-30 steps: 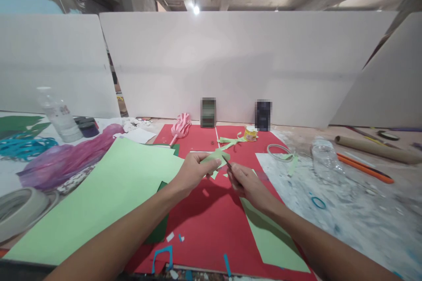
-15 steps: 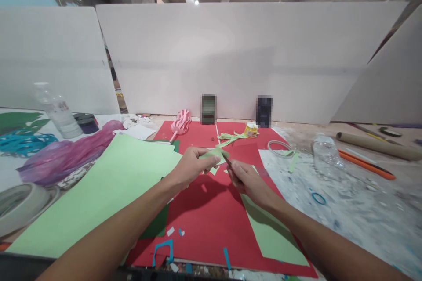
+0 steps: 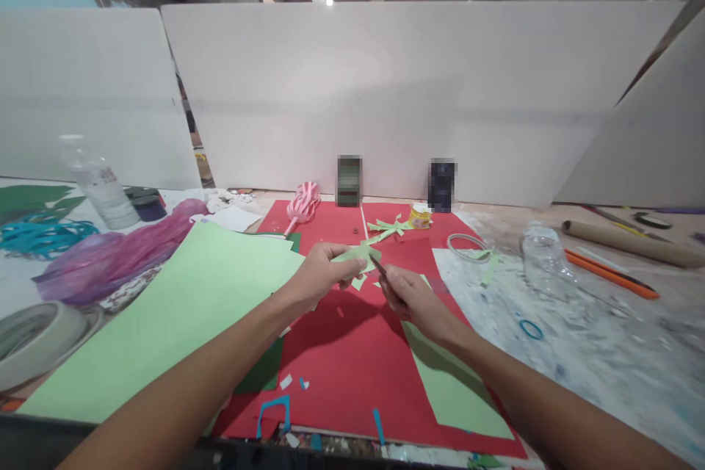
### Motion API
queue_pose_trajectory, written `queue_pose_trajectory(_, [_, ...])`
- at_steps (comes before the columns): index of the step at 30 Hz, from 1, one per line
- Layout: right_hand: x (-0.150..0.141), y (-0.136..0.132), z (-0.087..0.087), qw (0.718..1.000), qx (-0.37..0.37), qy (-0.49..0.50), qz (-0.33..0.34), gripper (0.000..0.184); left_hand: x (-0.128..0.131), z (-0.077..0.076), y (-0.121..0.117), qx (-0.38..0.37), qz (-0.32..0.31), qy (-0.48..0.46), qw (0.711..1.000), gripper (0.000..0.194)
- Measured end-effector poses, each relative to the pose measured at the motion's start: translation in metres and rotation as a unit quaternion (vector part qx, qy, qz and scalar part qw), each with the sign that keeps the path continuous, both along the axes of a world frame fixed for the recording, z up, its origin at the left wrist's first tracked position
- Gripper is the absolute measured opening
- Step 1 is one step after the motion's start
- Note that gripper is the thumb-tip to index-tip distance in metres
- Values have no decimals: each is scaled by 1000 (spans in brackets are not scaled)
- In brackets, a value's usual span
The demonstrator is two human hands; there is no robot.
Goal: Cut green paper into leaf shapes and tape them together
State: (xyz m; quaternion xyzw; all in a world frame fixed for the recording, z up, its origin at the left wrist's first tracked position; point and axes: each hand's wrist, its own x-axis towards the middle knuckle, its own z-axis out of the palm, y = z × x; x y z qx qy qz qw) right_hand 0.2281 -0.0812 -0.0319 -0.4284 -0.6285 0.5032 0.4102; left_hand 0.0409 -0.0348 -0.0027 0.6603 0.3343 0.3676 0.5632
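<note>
Between thumb and fingers, my left hand (image 3: 320, 277) pinches a small light green paper piece (image 3: 373, 252) above the red sheet (image 3: 330, 352). My right hand (image 3: 414, 299) is closed around scissors (image 3: 377, 265); their dark blades meet the right edge of that paper, and the handles are hidden in the fingers. Small green offcuts (image 3: 359, 281) lie just beneath the hands. A large light green sheet (image 3: 181, 294) spreads under and beyond my left forearm, and another green sheet (image 3: 449, 389) lies below my right forearm.
Behind the hands are a pink paper-strip bundle (image 3: 302, 202), green strips (image 3: 393, 226) and a yellow tub (image 3: 419, 217). To the left are a plastic bottle (image 3: 104, 191), pink plastic (image 3: 132, 257) and a tape roll (image 3: 41, 341). A crumpled bottle (image 3: 543, 261) and cardboard tube (image 3: 628, 242) lie right.
The small green paper has shifted slightly at the scissor blades. Both hands keep nearly the same place and grip.
</note>
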Motion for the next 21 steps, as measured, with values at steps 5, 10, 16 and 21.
queue_pose_trajectory(5, [0, 0, 0, 1000, 4, -9, -3, 48, -1, 1, 0, 6, -4, 18, 1000, 30])
queue_pose_trajectory(10, [0, 1, 0, 1000, 4, -8, 2, 48, -1, 2, -1, 2, -7, 35, 999, 24])
queue_pose_trajectory(16, [1, 0, 1, 1000, 8, -25, 12, 47, -3, 2, 0, 11, 6, 76, 997, 29])
queue_pose_trajectory(21, [1, 0, 1, 1000, 0, -22, 6, 48, -5, 3, 2, -2, 9, 60, 998, 27])
